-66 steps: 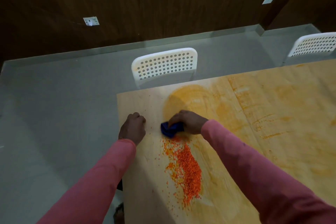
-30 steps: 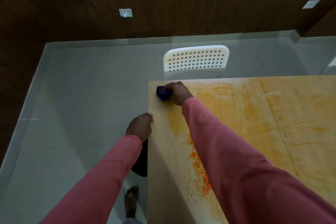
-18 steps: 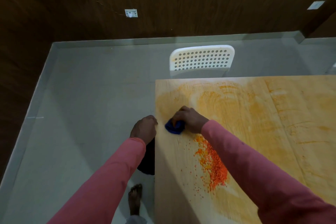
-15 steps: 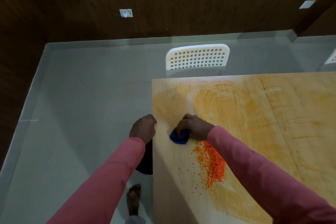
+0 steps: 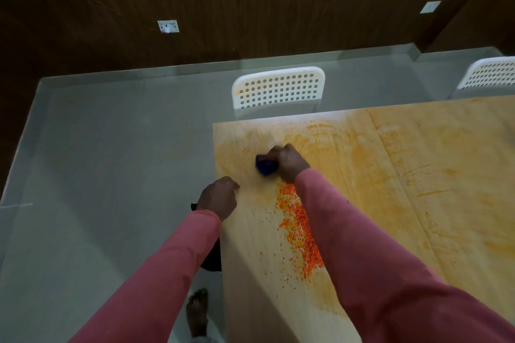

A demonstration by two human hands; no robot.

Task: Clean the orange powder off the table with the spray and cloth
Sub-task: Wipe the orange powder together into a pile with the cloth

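Observation:
My right hand grips a bunched blue cloth and presses it on the wooden table near its far left corner. A heap of orange powder lies on the table just behind the cloth, partly hidden under my right sleeve. Pale orange smears cover much of the tabletop. My left hand rests at the table's left edge with its fingers curled, holding nothing that I can see. No spray bottle is in view.
A white perforated chair stands against the table's far edge, and a second chair is at the right. Grey floor lies to the left of the table. A bare foot shows below the left edge.
My right hand has moved the cloth away from me, from beside the powder heap toward the far left corner. The left hand has stayed at the table edge.

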